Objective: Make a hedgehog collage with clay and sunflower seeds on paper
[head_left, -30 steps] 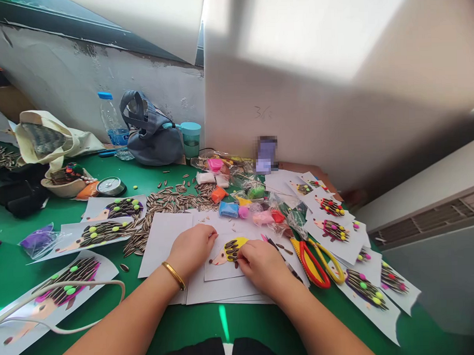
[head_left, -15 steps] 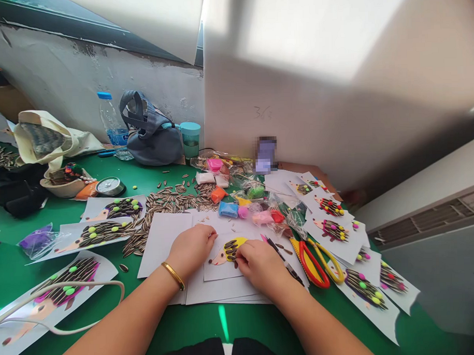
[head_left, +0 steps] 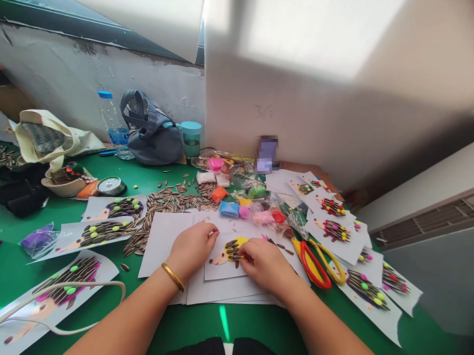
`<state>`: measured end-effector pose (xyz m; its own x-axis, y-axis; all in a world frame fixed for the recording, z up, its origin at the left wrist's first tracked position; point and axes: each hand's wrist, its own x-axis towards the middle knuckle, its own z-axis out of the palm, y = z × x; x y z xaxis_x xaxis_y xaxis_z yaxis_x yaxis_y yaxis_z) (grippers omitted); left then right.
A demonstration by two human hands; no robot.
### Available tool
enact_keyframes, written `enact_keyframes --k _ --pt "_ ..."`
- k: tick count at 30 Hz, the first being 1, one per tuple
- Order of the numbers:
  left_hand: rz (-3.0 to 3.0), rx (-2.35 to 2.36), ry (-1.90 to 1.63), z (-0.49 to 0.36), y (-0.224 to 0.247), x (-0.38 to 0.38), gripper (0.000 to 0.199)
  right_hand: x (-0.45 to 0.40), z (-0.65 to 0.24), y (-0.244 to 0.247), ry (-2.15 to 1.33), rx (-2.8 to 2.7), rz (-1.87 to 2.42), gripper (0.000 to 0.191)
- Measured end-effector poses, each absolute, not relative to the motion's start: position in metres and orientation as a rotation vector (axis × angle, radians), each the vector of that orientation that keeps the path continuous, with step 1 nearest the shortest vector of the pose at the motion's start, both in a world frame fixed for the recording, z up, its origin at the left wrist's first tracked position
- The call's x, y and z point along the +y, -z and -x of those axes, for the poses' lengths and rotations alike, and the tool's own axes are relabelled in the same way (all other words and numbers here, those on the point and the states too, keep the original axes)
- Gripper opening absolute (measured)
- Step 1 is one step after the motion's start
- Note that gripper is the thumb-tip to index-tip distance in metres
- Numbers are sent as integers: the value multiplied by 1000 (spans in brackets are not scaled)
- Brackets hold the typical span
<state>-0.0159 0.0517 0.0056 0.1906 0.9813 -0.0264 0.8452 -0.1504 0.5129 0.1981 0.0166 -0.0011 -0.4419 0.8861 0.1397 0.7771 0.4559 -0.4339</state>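
Note:
A small white card [head_left: 217, 271] lies on larger white sheets in front of me. On it is a yellow clay hedgehog [head_left: 243, 241] with a pale face, its back set with dark sunflower seeds. My right hand [head_left: 263, 259] is closed in a pinch at the hedgehog's right side and covers part of it; whatever is in the fingertips is hidden. My left hand [head_left: 195, 247] rests beside the card's left edge, fingers curled and pressed together, and I cannot make out anything in them.
Loose sunflower seeds [head_left: 175, 198] are heaped behind the sheets, beside wrapped clay such as a blue packet [head_left: 229, 209]. Yellow-and-red scissors [head_left: 315, 263] lie at right. Other hedgehog cards [head_left: 352, 246] flank both sides. A white cable [head_left: 85, 284] crosses the left. A bottle [head_left: 116, 127] and bag [head_left: 153, 136] stand behind.
My right hand has shifted slightly to the right and its fingers have lifted a little, showing more of the hedgehog. My left hand has barely moved.

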Motion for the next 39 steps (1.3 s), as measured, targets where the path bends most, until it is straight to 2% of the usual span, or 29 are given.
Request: enact_keyframes --k 3,6,9,12,17,21,28,34,39 --pt "-1860 1580 -625 15 -8 52 30 18 -203 -4 -454 -2305 1427 15" --pt "-1424 1357 -761 14 -14 51 29 20 -208 -6 -458 -2228 1419 15" --pt "-1013 1104 -768 11 -19 48 35 21 -209 -5 -440 -2167 1390 14" --pt "-842 948 -743 8 -23 43 39 20 -206 -7 -466 -2117 1321 15" --pt "-823 940 -671 0 -25 36 52 13 -195 -16 -648 -2043 1169 19" --pt "-892 949 -624 -6 -25 31 55 9 -186 -17 -700 -2006 1123 16" --pt "-974 896 -586 -7 -26 29 50 9 -184 -8 -673 -1922 1161 16" --pt "-1052 971 -583 -3 -27 30 36 10 -190 -13 -635 -1852 1144 10" --pt "-1136 954 -537 -4 -25 30 36 10 -189 -13 -684 -1915 1089 10"
